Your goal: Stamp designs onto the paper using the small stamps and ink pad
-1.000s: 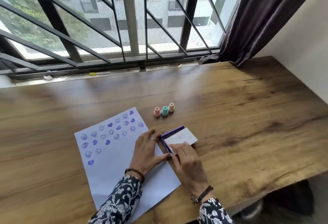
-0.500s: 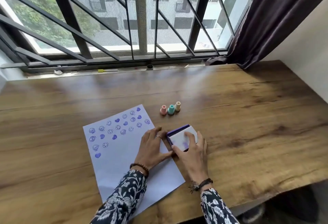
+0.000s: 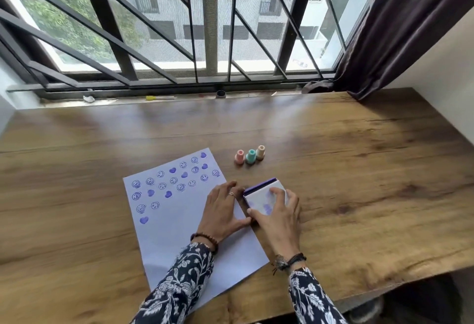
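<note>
A: Ink pad status? Location?
B: Sits on wooden desk, under right hand, just right of left hand. White lid nearly down, purple smudges on top, dark purple strip showing along far edge.

A: Right hand?
B: Fingers spread flat over lid, thumb at near-left corner. Presses rather than grips. Not curled around anything.

A: Left hand?
B: Flat, palm down on paper, fingers extended. Thumb tip touches near-left corner of pad, meets right thumb there. Ring on one finger. Holds nothing.

A: Paper position?
B: Under left hand and left forearm, tilted, right edge running next to pad. Whether pad overlaps that edge: cannot tell.

A: Prints?
B: Purple smiley circles and solid hearts, in rough rows beyond and to the left of left hand. Near half of sheet, toward wrists, blank.

A: Stamps?
B: Three, upright in a tight row, beyond both hands, just past the pad. Pink stamp leftmost, teal stamp middle, cream stamp rightmost. Clear of both hands, off the paper.

A: Wrists?
B: Beaded bracelet on left, dark cord bracelet on right. Dark floral sleeves on both arms.

A: Anything else?
B: Window grille far beyond hands. Yellow-ended pen on sill. Dark curtain far right.
</note>
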